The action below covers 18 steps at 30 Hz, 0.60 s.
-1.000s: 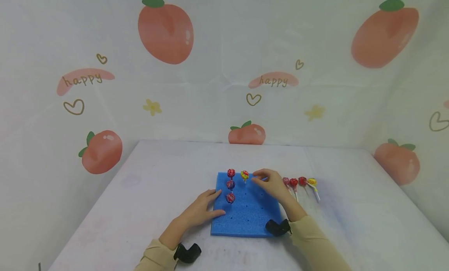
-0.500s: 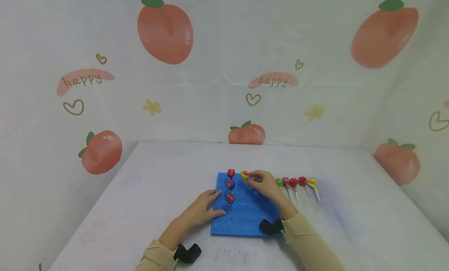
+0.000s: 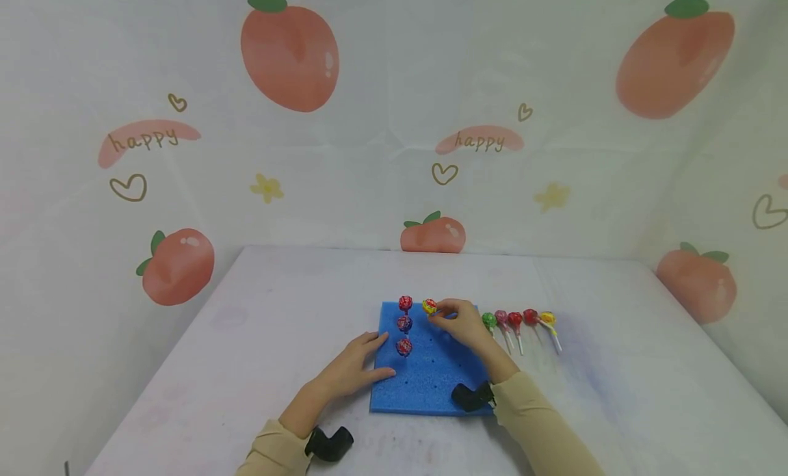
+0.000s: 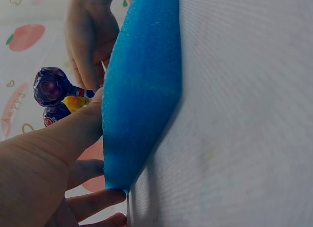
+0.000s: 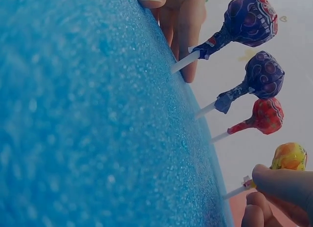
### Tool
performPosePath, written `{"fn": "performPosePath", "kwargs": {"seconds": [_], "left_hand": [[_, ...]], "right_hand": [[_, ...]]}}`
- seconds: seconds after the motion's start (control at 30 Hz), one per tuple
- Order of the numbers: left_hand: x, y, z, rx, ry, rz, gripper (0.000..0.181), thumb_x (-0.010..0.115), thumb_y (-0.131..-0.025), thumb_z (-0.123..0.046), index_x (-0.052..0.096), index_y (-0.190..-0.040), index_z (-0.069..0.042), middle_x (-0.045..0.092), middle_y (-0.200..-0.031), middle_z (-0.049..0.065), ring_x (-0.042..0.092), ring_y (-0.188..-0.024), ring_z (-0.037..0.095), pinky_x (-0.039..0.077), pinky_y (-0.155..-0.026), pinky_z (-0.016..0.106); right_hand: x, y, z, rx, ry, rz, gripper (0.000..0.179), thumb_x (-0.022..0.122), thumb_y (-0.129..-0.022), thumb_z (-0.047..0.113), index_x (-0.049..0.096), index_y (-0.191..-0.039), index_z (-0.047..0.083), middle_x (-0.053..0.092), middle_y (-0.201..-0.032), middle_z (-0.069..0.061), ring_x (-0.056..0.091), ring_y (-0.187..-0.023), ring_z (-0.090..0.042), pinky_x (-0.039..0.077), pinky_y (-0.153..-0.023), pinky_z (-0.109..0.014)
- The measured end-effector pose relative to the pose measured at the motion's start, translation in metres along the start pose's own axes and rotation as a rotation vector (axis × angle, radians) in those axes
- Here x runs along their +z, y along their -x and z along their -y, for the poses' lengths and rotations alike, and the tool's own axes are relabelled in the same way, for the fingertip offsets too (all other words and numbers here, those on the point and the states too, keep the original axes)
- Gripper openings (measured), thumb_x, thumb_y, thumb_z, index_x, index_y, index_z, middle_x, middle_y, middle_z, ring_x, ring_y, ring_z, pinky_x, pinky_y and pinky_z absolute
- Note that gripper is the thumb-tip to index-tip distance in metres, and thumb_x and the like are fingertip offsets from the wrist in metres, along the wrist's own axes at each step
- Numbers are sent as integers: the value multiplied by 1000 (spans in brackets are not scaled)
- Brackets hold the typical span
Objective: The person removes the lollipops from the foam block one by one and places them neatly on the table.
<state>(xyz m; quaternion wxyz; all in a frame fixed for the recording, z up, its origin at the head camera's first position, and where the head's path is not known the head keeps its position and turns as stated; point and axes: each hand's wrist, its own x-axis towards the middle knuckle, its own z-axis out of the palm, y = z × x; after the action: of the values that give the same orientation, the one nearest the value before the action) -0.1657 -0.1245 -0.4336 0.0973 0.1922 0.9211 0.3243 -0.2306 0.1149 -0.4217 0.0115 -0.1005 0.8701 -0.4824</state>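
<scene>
A blue foam board (image 3: pixel 425 387) lies on the table with three wrapped lollipops standing in a column at its left, among them a dark purple-blue lollipop (image 5: pixel 264 74) and a red lollipop (image 5: pixel 267 116). To their right, a yellow lollipop (image 3: pixel 429 306) stands with its stick meeting the foam. My right hand (image 3: pixel 462 323) pinches that yellow lollipop just below its wrapped head, thumb against forefinger. Against the board's left edge rests my left hand (image 3: pixel 351 366), fingers spread and fairly straight, thumb at the top surface and fingers along the side, as the left wrist view shows.
Right of the board, several lollipops lie in a loose row on the white table (image 3: pixel 258 305), including a green lollipop (image 3: pixel 489 319) and another yellow lollipop (image 3: pixel 548 318). Small holes dot the foam. A printed cloth (image 3: pixel 369 175) hangs behind.
My right hand has moved left to the yellow lollipop and now pinches it, uncovering the green lollipop beside the board. My left hand has stayed put.
</scene>
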Motion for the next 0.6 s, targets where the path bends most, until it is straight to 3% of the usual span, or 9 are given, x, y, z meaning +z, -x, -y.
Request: {"fn": "performPosePath", "kwargs": {"seconds": [0.3,0.6], "left_hand": [[-1,-1,-1,-3,-4,-2,72,64,-85,-42,39,-142,-5,38,-144,25,34,-135,43,32,-107,58],[0,-1,0,-19,0,6,72,64,-86,-43,38,-142,-6,36,-145,24,31,-136,43,31,-108,58]], "right_hand": [[3,-2,0,16,-14,-27,18,70,-81,9,68,-96,0,68,-87,-16,58,-76,-16,43,-55,-22],[2,-1,6,-1,-48,-53,16,70,-82,8,68,-96,1,69,-89,-16,60,-78,-18,48,-65,-24]]}}
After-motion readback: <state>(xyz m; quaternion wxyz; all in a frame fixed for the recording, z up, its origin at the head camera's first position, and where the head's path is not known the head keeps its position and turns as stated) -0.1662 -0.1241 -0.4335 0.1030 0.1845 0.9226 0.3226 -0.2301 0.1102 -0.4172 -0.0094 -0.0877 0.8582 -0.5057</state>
